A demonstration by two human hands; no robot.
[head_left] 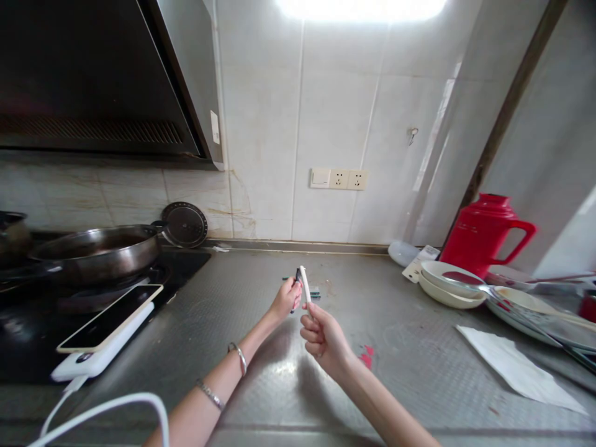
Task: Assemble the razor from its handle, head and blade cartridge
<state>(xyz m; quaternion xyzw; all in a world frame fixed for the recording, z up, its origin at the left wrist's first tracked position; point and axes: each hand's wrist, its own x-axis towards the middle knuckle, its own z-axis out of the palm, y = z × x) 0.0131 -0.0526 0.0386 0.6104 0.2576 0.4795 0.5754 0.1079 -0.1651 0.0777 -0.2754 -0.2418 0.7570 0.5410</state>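
Observation:
My left hand (284,301) is closed round a slim, dark, stick-like thing (298,274), whose ends show above and below the fingers. A thin white stick (305,284) rises from the closed fingers of my right hand (322,335), tilted slightly to the left. Its top end is close beside the dark thing's top; whether the two touch I cannot tell. Behind the hands, several thin dark and teal strips (315,293) lie on the metal countertop (242,298), partly hidden. Both hands are held above the middle of this counter.
On the left, a steel pan (107,251) stands on the black stove (186,264), near a phone (112,316) on a white power bank (102,349) with a cable (116,400). To the right are a red thermos (482,233), stacked bowls (449,299) and a white tissue (516,366).

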